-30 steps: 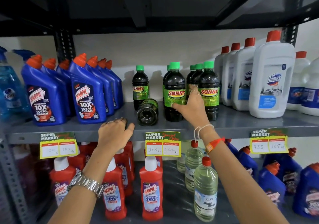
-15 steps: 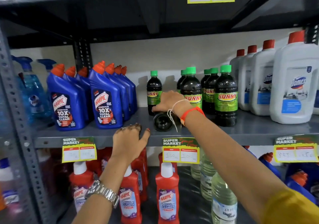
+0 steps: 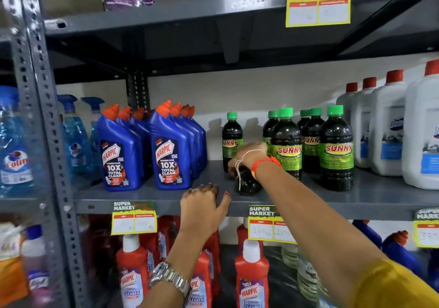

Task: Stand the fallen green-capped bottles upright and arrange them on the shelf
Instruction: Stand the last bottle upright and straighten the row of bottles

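A dark fallen bottle (image 3: pixel 247 184) lies on its side on the grey shelf (image 3: pixel 380 196), its base toward me and its cap hidden. My right hand (image 3: pixel 247 156) reaches over it and closes on its far end. Several green-capped Sunny bottles stand upright behind: one alone (image 3: pixel 232 139) at the left, a cluster (image 3: pixel 286 141) in the middle and a front one (image 3: pixel 336 148) at the right. My left hand (image 3: pixel 204 206) rests on the shelf's front edge, fingers curled over it, holding nothing else.
Blue Harpic bottles (image 3: pixel 169 151) stand left of the gap, white red-capped bottles (image 3: pixel 387 127) to the right. Blue spray bottles (image 3: pixel 76 139) fill the far left behind a grey upright post (image 3: pixel 40 117). Red Harpic bottles (image 3: pixel 251 274) and price tags (image 3: pixel 134 217) sit below.
My right hand left the upright bottles, moved left and came down onto the fallen bottle. The view shifted left and closer. My left hand stayed on the shelf edge.
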{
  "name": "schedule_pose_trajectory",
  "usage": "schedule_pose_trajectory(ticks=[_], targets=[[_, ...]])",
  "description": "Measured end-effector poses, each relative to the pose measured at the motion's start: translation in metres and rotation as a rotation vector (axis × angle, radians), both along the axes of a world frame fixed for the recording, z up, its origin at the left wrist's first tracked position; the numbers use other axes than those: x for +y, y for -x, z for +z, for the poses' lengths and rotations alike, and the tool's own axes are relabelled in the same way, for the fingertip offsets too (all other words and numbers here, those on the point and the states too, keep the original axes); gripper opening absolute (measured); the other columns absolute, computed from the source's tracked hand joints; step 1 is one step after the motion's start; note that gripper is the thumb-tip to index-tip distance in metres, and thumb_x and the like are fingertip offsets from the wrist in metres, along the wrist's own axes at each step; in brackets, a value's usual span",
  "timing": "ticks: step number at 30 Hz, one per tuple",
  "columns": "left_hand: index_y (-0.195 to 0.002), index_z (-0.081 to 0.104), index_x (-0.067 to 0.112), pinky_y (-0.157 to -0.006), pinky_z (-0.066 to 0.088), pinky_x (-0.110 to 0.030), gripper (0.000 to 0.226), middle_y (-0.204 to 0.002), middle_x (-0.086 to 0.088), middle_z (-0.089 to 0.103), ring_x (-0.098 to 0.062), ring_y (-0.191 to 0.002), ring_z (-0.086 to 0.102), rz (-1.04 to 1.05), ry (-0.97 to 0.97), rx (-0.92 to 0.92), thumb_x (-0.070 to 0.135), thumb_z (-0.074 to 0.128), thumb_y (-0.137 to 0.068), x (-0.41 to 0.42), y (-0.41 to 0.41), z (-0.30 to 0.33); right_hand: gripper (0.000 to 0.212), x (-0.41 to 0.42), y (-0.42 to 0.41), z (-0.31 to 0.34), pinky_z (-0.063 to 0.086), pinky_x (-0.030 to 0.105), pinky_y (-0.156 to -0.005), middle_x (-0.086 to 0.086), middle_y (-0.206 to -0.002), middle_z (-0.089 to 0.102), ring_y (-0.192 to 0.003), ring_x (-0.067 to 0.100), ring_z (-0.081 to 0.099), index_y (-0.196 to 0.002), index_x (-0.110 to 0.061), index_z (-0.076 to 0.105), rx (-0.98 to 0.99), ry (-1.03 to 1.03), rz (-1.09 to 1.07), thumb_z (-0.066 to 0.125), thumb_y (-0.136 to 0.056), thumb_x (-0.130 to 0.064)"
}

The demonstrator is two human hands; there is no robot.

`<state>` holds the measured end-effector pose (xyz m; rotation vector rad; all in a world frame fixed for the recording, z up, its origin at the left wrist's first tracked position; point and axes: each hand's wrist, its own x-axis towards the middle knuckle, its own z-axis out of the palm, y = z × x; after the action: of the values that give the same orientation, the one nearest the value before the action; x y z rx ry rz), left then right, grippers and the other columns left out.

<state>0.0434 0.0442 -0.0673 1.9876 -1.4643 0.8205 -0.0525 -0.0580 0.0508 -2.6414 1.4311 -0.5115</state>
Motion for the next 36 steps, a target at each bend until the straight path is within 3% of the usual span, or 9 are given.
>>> schedule_pose_trajectory(ticks=[5,11,15,20,27,29,32,34,36], targets=[[-0.086,0.063,0.018,-0.070,0.043,-0.031,0.054,-0.087,-0.001,0.070,-0.019,-0.080,0.064,0.000,-0.005,-0.010,0.052,0.021,-0.081,-0.001,0.000,0.000,0.056,-0.002,0.000,0.003,0.042,0.030,-0.082,0.007,-0.115,0.063,-0.109,0.026,0.057,-0.112,-0.013,0.060,0.087,0.177,-0.148,0.063,-0.071,-0.052],[-0.096,0.068,0.018,-0.076,0.045,-0.029,0.060,-0.098,0.001,0.072,-0.017,-0.087,0.066,0.006,0.003,0.009,0.052,0.021,-0.081,-0.005,-0.002,-0.003,0.081,-0.002,0.002,0.009,0.038,0.031,-0.060,0.005,-0.081,0.055,-0.089,0.035,0.064,-0.120,-0.016,0.040,-0.342,0.404,-0.122,0.074,-0.053,-0.046],[-0.096,0.068,0.019,-0.079,0.046,-0.030,0.059,-0.101,0.002,0.072,-0.016,-0.090,0.065,-0.001,0.006,0.028,0.052,0.022,-0.081,-0.005,-0.002,-0.003,0.079,0.005,0.005,0.003,0.046,0.030,-0.066,-0.001,-0.083,0.064,-0.080,0.028,0.063,-0.117,-0.032,0.035,-0.732,0.451,0.173,0.073,-0.048,-0.038],[-0.084,0.064,0.018,-0.069,0.041,-0.030,0.059,-0.083,-0.001,0.070,-0.018,-0.077,0.064,0.018,0.025,0.029,0.054,0.019,-0.078,-0.005,0.000,-0.002,0.077,0.004,0.000,-0.022,0.053,0.037,-0.075,-0.009,-0.080,0.062,-0.080,0.022,0.065,-0.111,-0.038,0.035,-0.983,0.189,0.280,0.075,-0.045,-0.037],[-0.081,0.065,0.017,-0.067,0.038,-0.029,0.055,-0.081,-0.001,0.070,-0.018,-0.075,0.063,0.013,0.030,0.032,0.052,0.023,-0.080,-0.005,0.000,-0.003,0.082,-0.008,0.004,-0.035,0.038,0.000,-0.058,-0.020,-0.094,0.052,-0.081,-0.008,0.050,-0.123,-0.031,0.030,-0.983,-0.057,0.478,0.078,-0.059,-0.015],[-0.082,0.065,0.017,-0.068,0.040,-0.029,0.056,-0.082,-0.001,0.071,-0.018,-0.076,0.064,0.019,0.019,0.028,0.052,0.022,-0.080,-0.004,0.000,-0.002,0.086,-0.009,0.004,-0.033,0.038,0.006,-0.068,-0.017,-0.098,0.053,-0.085,-0.006,0.051,-0.127,-0.027,0.026,-0.949,-0.071,0.461,0.079,-0.060,-0.016],[-0.085,0.066,0.016,-0.069,0.041,-0.030,0.059,-0.084,-0.002,0.071,-0.019,-0.077,0.064,0.020,0.007,0.031,0.053,0.020,-0.080,-0.003,0.001,-0.001,0.104,-0.007,0.002,-0.036,0.040,0.028,-0.097,0.008,-0.124,0.051,-0.114,0.020,0.050,-0.131,-0.016,0.023,-0.849,0.045,0.347,0.086,-0.051,-0.034],[-0.085,0.067,0.016,-0.069,0.041,-0.030,0.057,-0.085,-0.003,0.071,-0.020,-0.078,0.065,0.020,0.006,0.035,0.052,0.023,-0.081,-0.003,0.001,-0.001,0.111,-0.005,0.000,-0.038,0.036,0.035,-0.101,0.016,-0.129,0.045,-0.123,0.028,0.043,-0.131,-0.010,0.023,-0.776,0.116,0.256,0.087,-0.046,-0.041],[-0.086,0.067,0.015,-0.069,0.041,-0.030,0.055,-0.085,-0.003,0.071,-0.020,-0.078,0.064,0.019,0.001,0.037,0.051,0.026,-0.082,-0.002,0.001,-0.001,0.102,-0.007,0.001,-0.035,0.039,0.033,-0.095,0.010,-0.117,0.051,-0.113,0.025,0.048,-0.125,-0.008,0.027,-0.758,0.043,0.234,0.088,-0.048,-0.036]])
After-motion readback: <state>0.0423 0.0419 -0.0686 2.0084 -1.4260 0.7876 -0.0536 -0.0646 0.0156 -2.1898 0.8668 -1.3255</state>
